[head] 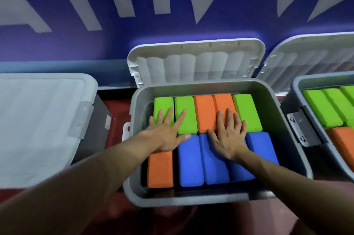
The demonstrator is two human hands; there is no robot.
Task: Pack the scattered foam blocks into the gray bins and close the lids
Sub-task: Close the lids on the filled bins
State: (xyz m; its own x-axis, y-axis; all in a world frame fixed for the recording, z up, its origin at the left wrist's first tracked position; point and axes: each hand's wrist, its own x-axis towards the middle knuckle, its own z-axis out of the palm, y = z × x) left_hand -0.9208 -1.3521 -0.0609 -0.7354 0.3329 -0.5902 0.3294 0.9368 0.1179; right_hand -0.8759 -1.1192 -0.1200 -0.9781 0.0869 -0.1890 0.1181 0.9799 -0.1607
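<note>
matt foam blocks (184, 114) — smooth grey plastic bin (272, 104), paler plastic lid (195, 62).

two bare forearms enter from the lower edge of the picture, each ending in an uncovered hand. no sleeve shows on either arm up to where the picture cuts them off. the left hand (166, 135) wears no glove, ring, watch or band that can be seen. the right hand (229, 135) is likewise bare, its short nails visible at the fingertips. the near parts of both arms are blurred.
</note>
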